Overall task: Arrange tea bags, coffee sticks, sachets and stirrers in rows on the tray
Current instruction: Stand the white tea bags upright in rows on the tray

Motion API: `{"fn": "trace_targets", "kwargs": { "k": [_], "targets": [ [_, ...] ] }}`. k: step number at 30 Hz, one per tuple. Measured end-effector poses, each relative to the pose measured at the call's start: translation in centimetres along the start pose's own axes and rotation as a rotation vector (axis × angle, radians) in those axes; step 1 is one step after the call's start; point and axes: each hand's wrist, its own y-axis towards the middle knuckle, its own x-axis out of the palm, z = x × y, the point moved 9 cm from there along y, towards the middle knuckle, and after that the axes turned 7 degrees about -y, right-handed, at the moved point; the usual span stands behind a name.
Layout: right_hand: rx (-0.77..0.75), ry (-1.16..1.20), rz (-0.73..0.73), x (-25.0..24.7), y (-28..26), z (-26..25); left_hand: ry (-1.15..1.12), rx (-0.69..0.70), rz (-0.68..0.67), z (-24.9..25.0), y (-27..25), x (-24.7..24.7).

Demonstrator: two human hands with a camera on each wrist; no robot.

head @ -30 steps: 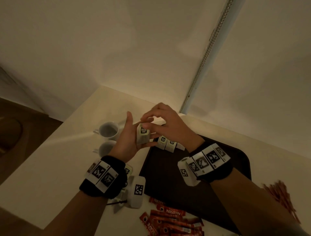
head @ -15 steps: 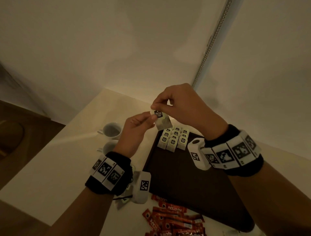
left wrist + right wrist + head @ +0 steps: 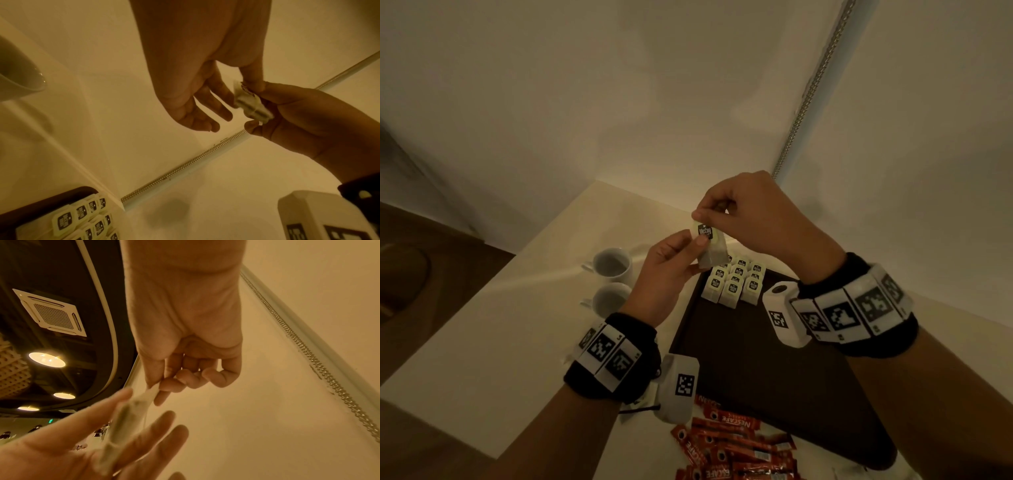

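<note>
A pale tea bag (image 3: 710, 251) with a black tag is held up above the far left corner of the dark tray (image 3: 756, 363). My left hand (image 3: 697, 246) pinches its lower part between thumb and forefinger, the other fingers (image 3: 197, 120) straight. My right hand (image 3: 700, 217) pinches the bag's top edge from above, its remaining fingers (image 3: 213, 376) curled. The tea bag (image 3: 254, 108) hangs between both hands in the left wrist view and is blurred in the right wrist view (image 3: 125, 417). Several tea bags (image 3: 736, 282) lie in rows at the tray's far left corner.
Two white cups (image 3: 613, 265) stand on the table left of the tray. Red coffee sticks (image 3: 729, 445) lie in a loose pile at the near edge. A wall with a bead chain (image 3: 815, 85) rises right behind the table.
Both hands have lifted the tea bag up from just over the tray. The right hand's hold has shifted to the bag's top edge. The rows on the tray now show.
</note>
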Motion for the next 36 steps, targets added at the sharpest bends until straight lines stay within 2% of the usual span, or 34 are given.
{"fn": "trace_targets", "kwargs": {
  "k": [4,8,16,20,23,26,29,31,36],
  "targets": [
    [0.042,0.152,0.103,-0.7,-0.6,0.9,0.089,0.014,0.013,-0.3,-0.1,-0.2],
    [0.082,0.291,0.215,-1.3,-1.5,2.1,0.113,0.058,0.089,-0.4,-0.2,-0.5],
    [0.181,0.475,0.314,-0.3,-4.0,6.3,0.219,0.042,0.123,-0.7,-0.3,-1.0],
    [0.356,0.389,0.194,3.8,-6.3,12.4,0.389,-0.044,0.13,-1.4,-2.0,-4.1],
    [0.514,0.28,0.005,8.8,-8.7,17.2,0.468,-0.112,0.171,-1.9,-4.4,-7.4],
    [0.677,0.278,-0.173,13.9,-11.6,20.9,0.447,-0.15,0.266,-2.3,-7.2,-10.7],
    [0.734,0.278,-0.295,18.0,-13.5,22.8,0.398,-0.181,0.365,-2.7,-9.9,-13.7],
    [0.765,0.298,-0.306,19.4,-14.0,23.6,0.404,-0.215,0.385,-3.0,-11.5,-15.0],
    [0.839,0.294,-0.14,18.8,-12.8,25.5,0.435,-0.274,0.467,-3.3,-14.9,-18.0]
  ]
}}
